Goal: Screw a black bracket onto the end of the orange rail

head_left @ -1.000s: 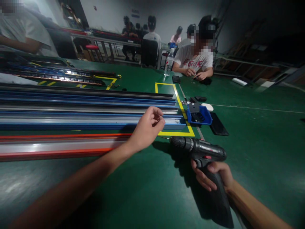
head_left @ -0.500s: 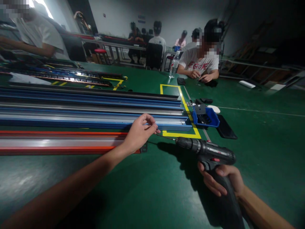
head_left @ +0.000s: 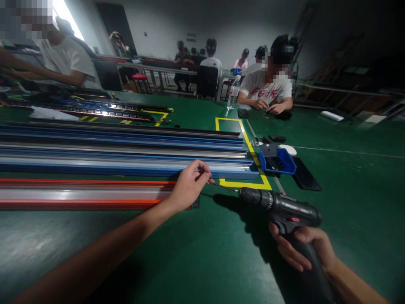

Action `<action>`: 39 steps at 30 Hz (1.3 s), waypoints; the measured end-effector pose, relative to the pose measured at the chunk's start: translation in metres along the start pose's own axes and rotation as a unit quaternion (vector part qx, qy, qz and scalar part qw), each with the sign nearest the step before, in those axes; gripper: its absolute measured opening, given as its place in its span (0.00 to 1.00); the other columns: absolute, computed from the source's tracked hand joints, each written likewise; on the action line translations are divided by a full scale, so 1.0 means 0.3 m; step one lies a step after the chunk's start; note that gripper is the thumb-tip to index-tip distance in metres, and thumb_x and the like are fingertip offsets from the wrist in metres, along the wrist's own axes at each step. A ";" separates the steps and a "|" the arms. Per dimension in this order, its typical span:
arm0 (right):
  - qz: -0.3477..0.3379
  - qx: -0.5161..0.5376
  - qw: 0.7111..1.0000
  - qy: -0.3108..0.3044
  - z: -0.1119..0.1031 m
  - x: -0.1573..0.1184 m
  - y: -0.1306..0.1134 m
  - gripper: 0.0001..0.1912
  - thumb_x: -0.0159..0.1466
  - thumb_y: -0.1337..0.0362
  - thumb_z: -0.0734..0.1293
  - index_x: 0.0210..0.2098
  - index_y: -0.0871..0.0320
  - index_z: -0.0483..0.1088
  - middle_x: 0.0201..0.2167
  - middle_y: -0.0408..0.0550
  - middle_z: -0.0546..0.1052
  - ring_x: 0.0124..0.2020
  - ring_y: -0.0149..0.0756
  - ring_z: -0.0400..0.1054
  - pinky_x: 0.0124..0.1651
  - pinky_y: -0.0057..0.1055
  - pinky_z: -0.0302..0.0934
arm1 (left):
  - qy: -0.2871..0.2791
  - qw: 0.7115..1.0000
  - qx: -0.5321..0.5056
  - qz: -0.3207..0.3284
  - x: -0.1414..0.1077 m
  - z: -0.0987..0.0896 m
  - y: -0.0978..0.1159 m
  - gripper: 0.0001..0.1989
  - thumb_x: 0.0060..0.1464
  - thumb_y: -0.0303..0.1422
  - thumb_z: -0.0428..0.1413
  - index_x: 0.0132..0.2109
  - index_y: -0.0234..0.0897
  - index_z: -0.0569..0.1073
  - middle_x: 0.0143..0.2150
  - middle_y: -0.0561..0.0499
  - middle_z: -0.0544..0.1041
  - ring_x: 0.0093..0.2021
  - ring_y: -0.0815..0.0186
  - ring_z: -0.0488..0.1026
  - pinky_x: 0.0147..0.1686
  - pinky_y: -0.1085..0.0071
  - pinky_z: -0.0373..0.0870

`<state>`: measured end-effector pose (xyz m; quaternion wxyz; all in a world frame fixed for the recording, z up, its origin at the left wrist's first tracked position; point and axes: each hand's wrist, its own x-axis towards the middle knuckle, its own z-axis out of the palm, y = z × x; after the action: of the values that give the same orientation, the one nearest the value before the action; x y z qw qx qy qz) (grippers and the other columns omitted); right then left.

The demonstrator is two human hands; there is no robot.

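Note:
My right hand point(head_left: 300, 249) is wrapped round the grip of a black power drill point(head_left: 281, 207), whose long thin bit point(head_left: 225, 186) points left. At the tip of that bit, my left hand point(head_left: 191, 183) has thumb and fingers pinched together; what they hold is too small to make out. Under the left wrist lies an orange-edged metal rail point(head_left: 95, 194) with a dark piece point(head_left: 195, 203) at its right end. Blue rails point(head_left: 126, 162) lie just beyond it, parallel.
A blue bin point(head_left: 281, 162) with black parts stands right of the rails, beside a black flat object point(head_left: 306, 175). Yellow tape point(head_left: 247, 185) marks the green table. A bottle point(head_left: 233, 93) stands farther back, near a seated person point(head_left: 265, 90).
The whole view has shifted, so the scene sits slightly lower and farther right. The drill and my right hand have moved a little right; my left hand stays pinched near the bit tip.

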<state>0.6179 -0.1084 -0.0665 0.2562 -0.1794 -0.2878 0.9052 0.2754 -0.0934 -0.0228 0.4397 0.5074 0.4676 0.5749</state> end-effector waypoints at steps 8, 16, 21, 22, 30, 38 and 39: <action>-0.008 -0.021 1.000 0.000 0.003 0.002 -0.004 0.20 0.57 0.64 0.64 0.46 0.68 0.75 0.26 0.49 0.74 0.12 0.22 0.56 0.20 0.24 0.59 | -0.031 0.999 0.015 -0.002 -0.013 0.002 0.004 0.08 0.59 0.30 0.59 0.40 0.36 0.66 0.34 0.56 0.71 0.32 0.70 0.78 0.33 0.72 0.74; -0.019 -0.018 1.000 -0.004 -0.029 -0.004 0.011 0.21 0.57 0.63 0.64 0.47 0.67 0.75 0.26 0.50 0.73 0.11 0.23 0.53 0.19 0.26 0.58 | -0.051 0.999 0.013 -0.009 -0.014 -0.001 0.002 0.06 0.59 0.30 0.57 0.40 0.37 0.65 0.35 0.56 0.69 0.28 0.69 0.79 0.27 0.74 0.71; -0.016 -0.021 1.000 -0.008 -0.010 -0.001 0.004 0.20 0.58 0.63 0.63 0.47 0.67 0.75 0.26 0.50 0.74 0.12 0.22 0.53 0.19 0.24 0.58 | -0.050 0.999 0.016 -0.007 -0.012 -0.002 -0.003 0.06 0.59 0.30 0.57 0.40 0.37 0.66 0.33 0.57 0.70 0.27 0.70 0.78 0.27 0.74 0.69; -0.014 -0.022 1.000 -0.009 -0.004 0.001 0.002 0.20 0.58 0.63 0.64 0.47 0.68 0.75 0.26 0.50 0.73 0.12 0.22 0.53 0.19 0.24 0.58 | -0.050 0.999 0.017 -0.008 -0.012 -0.003 -0.002 0.06 0.58 0.30 0.57 0.40 0.37 0.66 0.33 0.56 0.70 0.27 0.70 0.78 0.27 0.74 0.69; -0.010 -0.023 1.000 0.001 0.011 0.003 -0.005 0.20 0.57 0.64 0.64 0.46 0.68 0.76 0.26 0.50 0.73 0.11 0.22 0.53 0.18 0.25 0.56 | -0.056 0.998 0.036 -0.010 -0.011 -0.004 0.008 0.04 0.58 0.28 0.56 0.40 0.37 0.66 0.31 0.58 0.70 0.24 0.74 0.74 0.27 0.75 0.67; -0.011 -0.028 1.000 0.008 0.000 0.000 0.000 0.20 0.57 0.63 0.65 0.46 0.68 0.76 0.26 0.50 0.74 0.11 0.22 0.54 0.18 0.24 0.57 | -0.082 0.996 0.020 -0.002 -0.014 -0.009 0.004 0.03 0.58 0.28 0.55 0.39 0.36 0.67 0.32 0.57 0.70 0.28 0.71 0.78 0.30 0.74 0.68; -0.009 -0.029 0.999 0.012 0.001 0.000 0.000 0.20 0.57 0.62 0.65 0.45 0.67 0.76 0.25 0.49 0.74 0.11 0.22 0.54 0.18 0.24 0.58 | -0.084 0.996 0.017 -0.002 -0.013 -0.010 0.002 0.03 0.58 0.27 0.55 0.39 0.36 0.67 0.32 0.57 0.70 0.28 0.71 0.78 0.30 0.74 0.68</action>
<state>0.6179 -0.1086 -0.0664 0.2624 -0.1952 -0.3126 0.8918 0.2727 -0.0977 -0.0230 0.4696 0.5603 0.4403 0.5212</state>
